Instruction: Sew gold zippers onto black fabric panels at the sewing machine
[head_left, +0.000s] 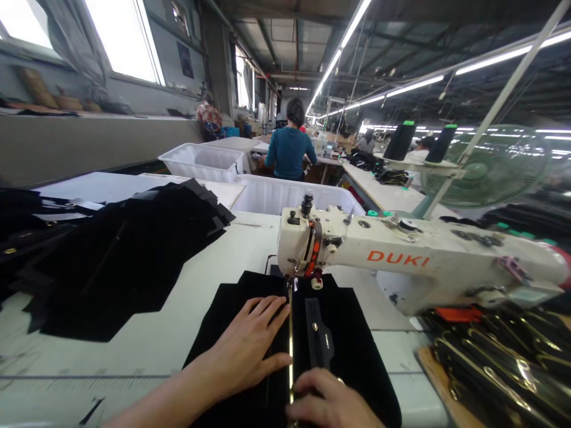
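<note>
My left hand (250, 348) lies flat with fingers stretched out on a black fabric piece (352, 333) just left of a gold zipper strip (291, 351). My right hand (328, 401) rests at the bottom edge with fingers curled down on the fabric beside the zipper; what it pinches I cannot make out. The zipper runs straight under the needle of a white DUKI sewing machine (401, 258). A black zipper pull piece (321, 336) lies on the fabric to the right of the strip.
A heap of black cut pieces (116, 255) covers the table at left. Gold-toothed zippers (504, 362) pile up at right. White bins (203, 161) stand behind, a green fan (491, 166) at right. A person in a teal top (289, 151) sits ahead, back turned.
</note>
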A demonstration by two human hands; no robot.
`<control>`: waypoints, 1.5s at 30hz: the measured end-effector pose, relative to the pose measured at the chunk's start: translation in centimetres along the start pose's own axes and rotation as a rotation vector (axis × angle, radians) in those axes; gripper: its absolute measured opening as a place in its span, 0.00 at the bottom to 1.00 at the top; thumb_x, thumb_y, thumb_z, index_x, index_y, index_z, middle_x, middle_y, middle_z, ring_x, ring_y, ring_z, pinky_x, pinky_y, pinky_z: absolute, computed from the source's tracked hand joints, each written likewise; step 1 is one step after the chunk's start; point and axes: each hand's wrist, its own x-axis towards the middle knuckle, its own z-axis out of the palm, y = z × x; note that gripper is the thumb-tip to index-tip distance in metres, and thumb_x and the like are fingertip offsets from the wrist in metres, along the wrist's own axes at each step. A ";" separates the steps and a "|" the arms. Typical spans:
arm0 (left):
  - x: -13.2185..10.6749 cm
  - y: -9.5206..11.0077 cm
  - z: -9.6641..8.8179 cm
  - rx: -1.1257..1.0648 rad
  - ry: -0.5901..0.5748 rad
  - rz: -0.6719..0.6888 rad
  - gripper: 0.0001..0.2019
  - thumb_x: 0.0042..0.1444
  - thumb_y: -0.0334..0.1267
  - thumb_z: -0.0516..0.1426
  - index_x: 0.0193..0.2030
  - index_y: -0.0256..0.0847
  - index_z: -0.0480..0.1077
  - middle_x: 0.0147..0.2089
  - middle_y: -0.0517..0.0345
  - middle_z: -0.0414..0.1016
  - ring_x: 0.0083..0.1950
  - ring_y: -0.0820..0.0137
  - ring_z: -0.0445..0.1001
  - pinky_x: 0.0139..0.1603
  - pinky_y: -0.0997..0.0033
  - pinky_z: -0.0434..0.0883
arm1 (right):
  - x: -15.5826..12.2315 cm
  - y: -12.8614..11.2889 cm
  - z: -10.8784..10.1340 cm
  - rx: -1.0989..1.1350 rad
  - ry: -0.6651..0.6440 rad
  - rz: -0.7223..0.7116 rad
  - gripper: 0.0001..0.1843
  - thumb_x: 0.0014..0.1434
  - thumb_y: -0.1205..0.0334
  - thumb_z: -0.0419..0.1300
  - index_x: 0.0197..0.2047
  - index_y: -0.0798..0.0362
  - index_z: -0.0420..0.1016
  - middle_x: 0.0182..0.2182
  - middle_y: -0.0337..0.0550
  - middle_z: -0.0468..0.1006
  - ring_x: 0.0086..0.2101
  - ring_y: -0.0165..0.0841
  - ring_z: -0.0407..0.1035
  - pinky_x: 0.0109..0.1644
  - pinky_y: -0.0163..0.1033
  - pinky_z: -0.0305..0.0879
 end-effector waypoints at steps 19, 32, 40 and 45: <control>0.2 -0.9 -0.5 -0.143 -0.131 -0.044 0.42 0.57 0.49 0.63 0.73 0.50 0.47 0.73 0.51 0.52 0.71 0.50 0.55 0.67 0.36 0.53 | 6.9 4.9 -0.2 -0.468 0.216 -0.168 0.19 0.72 0.57 0.47 0.61 0.51 0.68 0.58 0.40 0.71 0.57 0.39 0.67 0.63 0.54 0.64; 1.7 -2.1 0.5 -0.114 -0.057 -0.013 0.42 0.55 0.49 0.65 0.72 0.46 0.50 0.72 0.48 0.55 0.70 0.50 0.56 0.68 0.41 0.54 | 8.2 6.2 -0.1 -0.473 0.274 -0.155 0.19 0.71 0.61 0.48 0.61 0.52 0.70 0.57 0.44 0.73 0.55 0.43 0.69 0.61 0.58 0.65; 1.5 -2.5 0.7 -0.112 -0.036 0.023 0.44 0.56 0.52 0.64 0.73 0.47 0.46 0.72 0.49 0.55 0.70 0.52 0.57 0.68 0.40 0.54 | 8.2 6.5 -0.1 -0.468 0.266 -0.183 0.19 0.71 0.61 0.48 0.61 0.51 0.69 0.57 0.41 0.73 0.55 0.42 0.69 0.62 0.57 0.65; 1.6 -2.8 1.0 -0.095 -0.011 0.013 0.43 0.54 0.51 0.65 0.72 0.47 0.49 0.71 0.49 0.57 0.69 0.51 0.58 0.68 0.41 0.55 | 8.2 6.7 0.2 -0.500 0.269 -0.174 0.20 0.72 0.59 0.46 0.62 0.51 0.68 0.57 0.42 0.73 0.53 0.45 0.70 0.59 0.60 0.67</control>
